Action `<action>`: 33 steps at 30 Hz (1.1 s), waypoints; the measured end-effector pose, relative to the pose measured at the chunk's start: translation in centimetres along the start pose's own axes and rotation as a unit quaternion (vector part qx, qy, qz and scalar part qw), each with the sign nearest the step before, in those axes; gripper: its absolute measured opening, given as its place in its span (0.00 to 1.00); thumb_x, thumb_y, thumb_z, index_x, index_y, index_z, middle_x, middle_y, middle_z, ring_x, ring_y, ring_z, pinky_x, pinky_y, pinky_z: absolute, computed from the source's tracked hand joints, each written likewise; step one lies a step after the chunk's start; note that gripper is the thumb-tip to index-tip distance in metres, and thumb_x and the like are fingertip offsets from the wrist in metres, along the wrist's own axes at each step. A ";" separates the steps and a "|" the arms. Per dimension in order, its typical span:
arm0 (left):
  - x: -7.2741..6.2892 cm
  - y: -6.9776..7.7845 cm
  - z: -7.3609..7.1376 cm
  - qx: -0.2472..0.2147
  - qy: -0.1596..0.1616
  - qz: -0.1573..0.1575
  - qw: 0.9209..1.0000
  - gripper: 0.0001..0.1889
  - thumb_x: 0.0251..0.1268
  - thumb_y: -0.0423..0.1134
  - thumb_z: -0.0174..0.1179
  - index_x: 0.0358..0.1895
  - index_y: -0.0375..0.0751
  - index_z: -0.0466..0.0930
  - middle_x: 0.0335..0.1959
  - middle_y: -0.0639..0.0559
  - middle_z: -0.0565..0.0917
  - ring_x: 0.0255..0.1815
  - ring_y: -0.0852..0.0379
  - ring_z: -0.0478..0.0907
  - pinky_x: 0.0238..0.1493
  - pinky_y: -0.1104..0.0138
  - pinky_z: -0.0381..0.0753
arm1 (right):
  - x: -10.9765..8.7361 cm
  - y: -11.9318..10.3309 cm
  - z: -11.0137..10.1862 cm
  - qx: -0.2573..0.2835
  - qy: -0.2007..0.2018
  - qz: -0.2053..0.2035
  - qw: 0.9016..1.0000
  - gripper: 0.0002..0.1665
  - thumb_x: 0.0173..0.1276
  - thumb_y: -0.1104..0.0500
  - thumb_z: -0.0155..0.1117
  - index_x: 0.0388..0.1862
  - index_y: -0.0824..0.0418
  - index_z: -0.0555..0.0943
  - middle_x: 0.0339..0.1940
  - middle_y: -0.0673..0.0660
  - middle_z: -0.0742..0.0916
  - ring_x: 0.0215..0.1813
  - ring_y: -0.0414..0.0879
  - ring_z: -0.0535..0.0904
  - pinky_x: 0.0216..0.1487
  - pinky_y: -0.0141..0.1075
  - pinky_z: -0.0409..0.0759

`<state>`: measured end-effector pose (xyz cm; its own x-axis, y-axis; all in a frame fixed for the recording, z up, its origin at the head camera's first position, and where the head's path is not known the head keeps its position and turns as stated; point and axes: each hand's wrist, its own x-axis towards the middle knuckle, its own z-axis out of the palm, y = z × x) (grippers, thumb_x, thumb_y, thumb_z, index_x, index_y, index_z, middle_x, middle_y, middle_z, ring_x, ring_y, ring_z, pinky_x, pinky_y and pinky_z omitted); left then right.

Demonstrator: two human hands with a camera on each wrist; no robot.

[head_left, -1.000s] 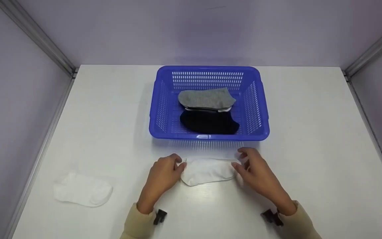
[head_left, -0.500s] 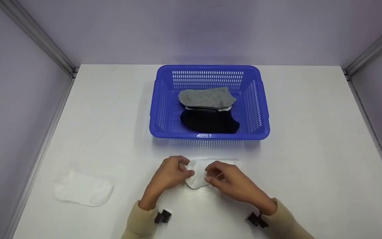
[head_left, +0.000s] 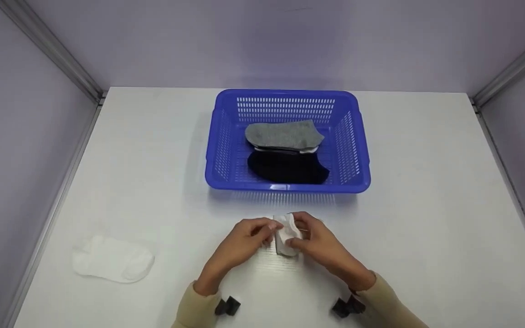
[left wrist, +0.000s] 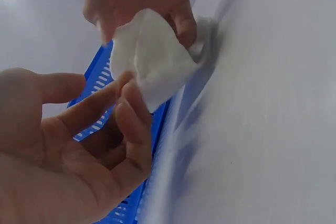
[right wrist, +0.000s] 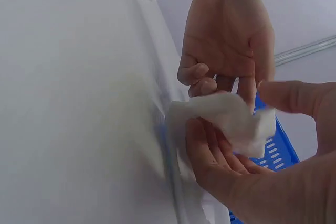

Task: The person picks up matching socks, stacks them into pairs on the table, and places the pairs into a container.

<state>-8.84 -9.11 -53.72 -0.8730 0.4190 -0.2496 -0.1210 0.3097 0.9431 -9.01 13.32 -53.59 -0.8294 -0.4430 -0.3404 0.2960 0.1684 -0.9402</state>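
Observation:
A white sock [head_left: 286,234], folded over on itself, stands near the table's front, between both hands. My right hand [head_left: 324,243] grips it from the right, thumb on the near face and fingers curled behind. From the other side, my left hand [head_left: 246,241] touches the sock's left edge with bent fingertips. In the left wrist view the left thumb is apart from the cloth, and whether the other fingers pinch it is unclear. The right wrist view shows the cloth [right wrist: 220,111] draped over the right fingers. Another white sock [head_left: 113,259] lies flat at the left.
Behind the hands stands a blue perforated basket [head_left: 287,187]. Inside it are a grey sock [head_left: 283,135] on top of darker and white ones, and a black sock [head_left: 285,167] in front. Pale walls [head_left: 290,45] enclose the white table [head_left: 426,182] at the back and sides.
The sock was lying stretched flat between the hands; its right part has been brought leftward, leaving it folded and raised. The right hand has moved left, the left hand slightly right.

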 end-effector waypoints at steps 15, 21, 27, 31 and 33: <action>0.9 -0.3 1.0 -0.204 -0.044 -0.073 0.975 0.30 0.82 0.46 0.56 0.78 0.36 0.62 0.70 0.36 0.78 0.66 0.49 0.81 0.67 0.58 0.82 | -0.4 -1.4 -0.8 0.077 0.026 -0.027 0.996 0.28 0.63 0.73 0.54 0.64 0.72 0.72 0.55 0.57 0.88 0.47 0.44 0.83 0.45 0.33 0.81; 1.0 -0.3 1.6 -0.252 -0.036 -0.070 0.964 0.32 0.77 0.39 0.61 0.77 0.31 0.61 0.65 0.35 0.82 0.59 0.52 0.84 0.60 0.64 0.84 | -0.2 -1.2 -1.0 0.024 0.048 -0.049 0.997 0.21 0.72 0.68 0.60 0.63 0.71 0.75 0.55 0.63 0.89 0.50 0.42 0.84 0.48 0.30 0.82; 0.9 -0.5 1.1 -0.212 -0.030 -0.053 0.975 0.31 0.71 0.37 0.67 0.74 0.33 0.70 0.60 0.40 0.85 0.53 0.55 0.86 0.54 0.66 0.84 | -0.6 -1.7 -1.4 -0.047 0.076 -0.082 0.993 0.17 0.77 0.65 0.61 0.61 0.70 0.78 0.56 0.66 0.88 0.55 0.44 0.85 0.53 0.29 0.82; 0.8 -0.6 0.4 -0.150 -0.050 -0.021 0.987 0.23 0.71 0.41 0.69 0.64 0.37 0.79 0.52 0.47 0.86 0.48 0.57 0.84 0.49 0.68 0.82 | -1.2 -2.5 -1.5 -0.058 0.065 -0.102 0.991 0.13 0.78 0.65 0.60 0.58 0.67 0.79 0.54 0.64 0.89 0.53 0.43 0.84 0.52 0.30 0.83; 0.8 -0.7 0.0 -0.107 -0.050 -0.010 0.993 0.19 0.70 0.45 0.71 0.58 0.41 0.82 0.50 0.49 0.83 0.48 0.56 0.81 0.49 0.67 0.81 | -1.6 -3.1 -1.5 -0.052 0.056 -0.112 0.991 0.13 0.78 0.65 0.60 0.58 0.67 0.80 0.53 0.63 0.89 0.52 0.43 0.84 0.51 0.31 0.84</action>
<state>-9.41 -8.98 -54.59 -0.8198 0.5003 -0.2786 -0.2438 0.1352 0.9604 -9.34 14.86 -50.11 -0.9180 -0.3795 -0.1147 0.0531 0.1690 -0.9842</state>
